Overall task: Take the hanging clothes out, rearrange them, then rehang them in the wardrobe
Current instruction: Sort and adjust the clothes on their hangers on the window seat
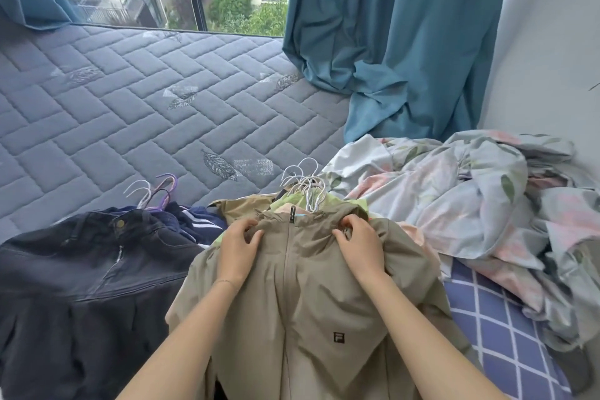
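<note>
A khaki zip jacket (302,295) lies face up on top of a stack of clothes at the near edge of the mattress. My left hand (238,245) pinches its left shoulder by the collar. My right hand (358,245) grips the right shoulder near the hood. A bunch of white hanger hooks (305,183) sticks out beyond the collar, over green and pink garments. To the left lies a pile of dark clothes (87,276) with jeans on top, and its white and purple hangers (156,191) point away from me.
The grey quilted mattress (136,101) stretches toward the window. Crumpled floral bedding (480,198) is heaped at the right over a blue checked sheet (506,334). Teal curtains (389,42) hang down onto the mattress at the back right, beside a white wall.
</note>
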